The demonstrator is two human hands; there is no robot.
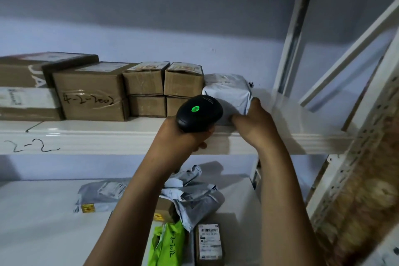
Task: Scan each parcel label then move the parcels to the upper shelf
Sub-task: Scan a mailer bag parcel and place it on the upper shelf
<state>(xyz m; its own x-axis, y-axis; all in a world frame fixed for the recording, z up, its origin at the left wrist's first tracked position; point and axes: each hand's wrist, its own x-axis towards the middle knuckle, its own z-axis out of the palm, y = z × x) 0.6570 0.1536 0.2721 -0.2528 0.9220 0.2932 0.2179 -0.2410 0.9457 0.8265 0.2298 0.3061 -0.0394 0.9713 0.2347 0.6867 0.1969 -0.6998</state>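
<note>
Parcels (195, 201) lie bottom centre on the lower shelf (43, 222). My left hand (183, 136) clenches the scanner (199, 112). My right hand (252, 123) grips the grey bag (228, 90) mid-frame on the upper shelf (108, 138). I'd slide it snug against the boxes (183, 82), then let go.

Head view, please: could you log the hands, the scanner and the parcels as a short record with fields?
left hand: grips black scanner, green light lit
right hand: grips grey parcel at its lower right corner
grey parcel: on upper shelf, right of the cardboard boxes
lower shelf: holds grey mailers, green bag, labelled brown box
</note>
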